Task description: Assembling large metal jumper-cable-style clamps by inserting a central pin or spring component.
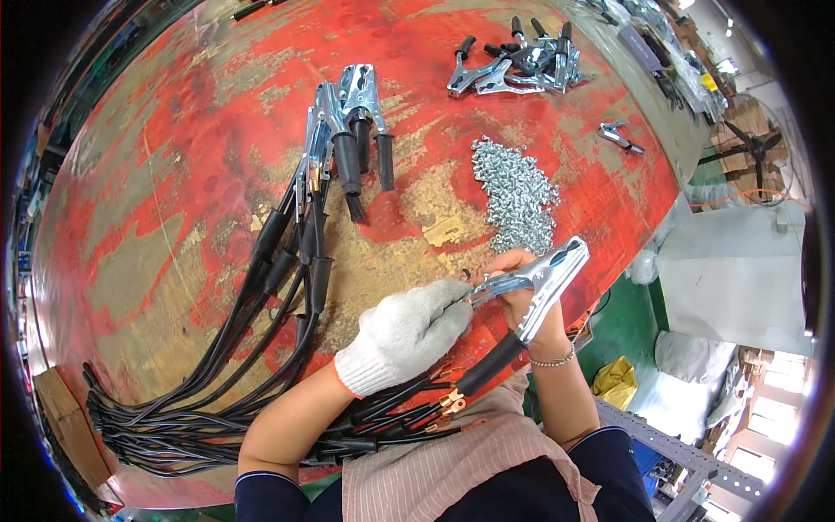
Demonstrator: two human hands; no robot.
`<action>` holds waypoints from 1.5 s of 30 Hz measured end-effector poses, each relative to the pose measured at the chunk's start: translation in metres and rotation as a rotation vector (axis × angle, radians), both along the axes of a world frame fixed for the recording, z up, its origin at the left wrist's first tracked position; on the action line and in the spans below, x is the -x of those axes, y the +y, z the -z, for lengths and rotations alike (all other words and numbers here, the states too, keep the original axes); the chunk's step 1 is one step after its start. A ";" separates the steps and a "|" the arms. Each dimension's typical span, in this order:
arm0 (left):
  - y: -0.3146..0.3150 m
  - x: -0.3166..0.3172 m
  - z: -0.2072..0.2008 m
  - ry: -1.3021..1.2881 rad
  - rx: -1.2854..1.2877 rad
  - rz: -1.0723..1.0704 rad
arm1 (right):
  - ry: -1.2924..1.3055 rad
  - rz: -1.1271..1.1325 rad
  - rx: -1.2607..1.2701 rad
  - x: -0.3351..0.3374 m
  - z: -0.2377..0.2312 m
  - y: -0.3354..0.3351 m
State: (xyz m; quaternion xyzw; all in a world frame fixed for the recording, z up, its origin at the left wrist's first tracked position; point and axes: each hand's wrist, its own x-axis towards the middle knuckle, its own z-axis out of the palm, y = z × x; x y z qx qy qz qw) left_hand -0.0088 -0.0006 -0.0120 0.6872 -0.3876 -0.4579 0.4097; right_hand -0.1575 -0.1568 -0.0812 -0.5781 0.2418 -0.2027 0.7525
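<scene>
My right hand, bare with a beaded bracelet at the wrist, is closed around a silver metal spring clamp. The clamp's jaws point up and right. One of its handles wears a black sleeve and slants down toward my apron. My left hand, in a white knitted glove, is pinched at the end of the other handle, where a small coppery bit shows. What its fingertips grip is hidden. Below the hands, black cables with copper lugs lie along the table's near edge.
The worn red table carries a heap of small silver screws beyond my hands. Several clamps joined to black cables lie left of it. More clamps are piled at the back, and a single small clamp lies at the right.
</scene>
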 end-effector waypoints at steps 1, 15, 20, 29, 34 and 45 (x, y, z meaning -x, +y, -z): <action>0.000 0.000 0.000 0.010 -0.007 0.002 | 0.009 0.002 -0.012 0.000 0.002 0.001; 0.002 0.008 0.004 -0.529 0.233 -0.016 | 0.032 -0.105 -0.044 0.013 -0.024 0.007; -0.002 0.008 0.011 -0.099 0.129 -0.288 | 0.321 0.030 1.028 -0.010 -0.028 -0.032; -0.013 -0.008 0.019 0.612 0.057 -0.476 | 0.403 0.160 1.502 -0.041 -0.010 -0.050; 0.006 -0.007 0.037 0.338 0.158 -0.373 | 0.418 0.099 1.534 -0.051 -0.006 -0.042; -0.010 0.008 0.053 0.514 0.131 -0.392 | 0.432 0.029 1.400 -0.025 0.055 -0.084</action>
